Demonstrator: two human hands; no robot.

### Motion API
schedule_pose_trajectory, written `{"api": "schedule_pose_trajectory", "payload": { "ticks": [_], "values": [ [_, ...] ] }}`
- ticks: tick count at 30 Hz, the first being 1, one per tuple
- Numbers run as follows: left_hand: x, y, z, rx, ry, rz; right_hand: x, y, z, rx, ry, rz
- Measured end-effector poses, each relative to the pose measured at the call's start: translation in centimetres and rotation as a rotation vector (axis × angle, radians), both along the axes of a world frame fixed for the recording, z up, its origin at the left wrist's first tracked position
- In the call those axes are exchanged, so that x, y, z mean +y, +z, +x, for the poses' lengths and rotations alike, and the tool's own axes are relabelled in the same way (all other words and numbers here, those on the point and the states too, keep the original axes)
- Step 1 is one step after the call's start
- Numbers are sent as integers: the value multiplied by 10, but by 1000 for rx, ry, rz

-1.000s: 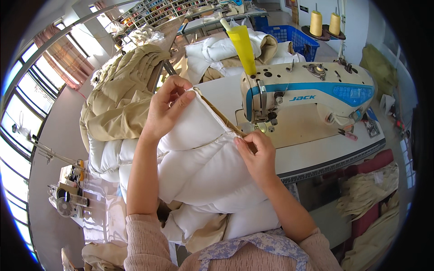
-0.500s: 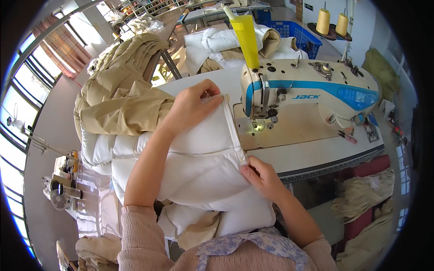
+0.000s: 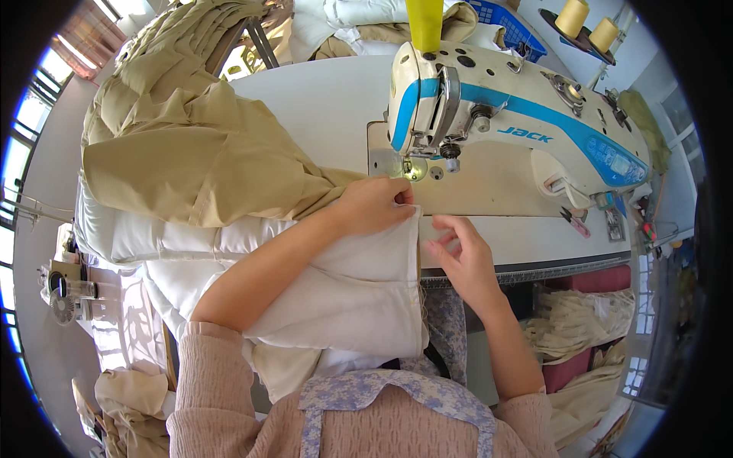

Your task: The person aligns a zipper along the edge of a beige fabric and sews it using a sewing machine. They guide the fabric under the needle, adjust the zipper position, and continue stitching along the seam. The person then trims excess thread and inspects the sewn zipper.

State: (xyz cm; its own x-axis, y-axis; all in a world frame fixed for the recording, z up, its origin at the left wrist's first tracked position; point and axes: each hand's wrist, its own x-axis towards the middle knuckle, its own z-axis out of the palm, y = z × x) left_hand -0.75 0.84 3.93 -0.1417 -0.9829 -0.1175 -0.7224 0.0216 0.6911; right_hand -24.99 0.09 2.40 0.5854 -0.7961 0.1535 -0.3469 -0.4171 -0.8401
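Note:
A padded garment piece, with a white quilted side [image 3: 359, 267] and a tan outer cloth [image 3: 206, 160], lies over the front left of the sewing table. My left hand [image 3: 376, 206] pinches the white piece at the upper corner of its right edge. Just right of that edge, my right hand [image 3: 464, 258] is raised apart from the cloth, its fingers loosely bent and spread, with nothing seen in them. Beyond both hands stands a white and blue sewing machine [image 3: 519, 122]. Its lit needle area [image 3: 414, 168] is just past my left hand, with no cloth under it.
A pair of pink-handled snips [image 3: 576, 223] lies on the table's right. Yellow thread cones [image 3: 573, 17] stand at the back right, near a blue basket [image 3: 508, 30]. Bundled tan cloth [image 3: 584, 320] rests below the table edge at right. A small fan [image 3: 62, 305] is far left.
My right hand has let go of the white edge and lifted off it. The left hand, still pinching, has come nearer with the cloth. The view has tipped downward.

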Motion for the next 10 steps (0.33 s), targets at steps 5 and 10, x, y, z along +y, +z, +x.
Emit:
{"api": "schedule_pose_trajectory", "payload": {
  "ticks": [5,10],
  "values": [
    [16,22,8,299,-10,-55,-23,-15,44,-329,52,451],
    [27,63,9,360,-18,-11,10,-33,57,-203,474,626]
  ]
}}
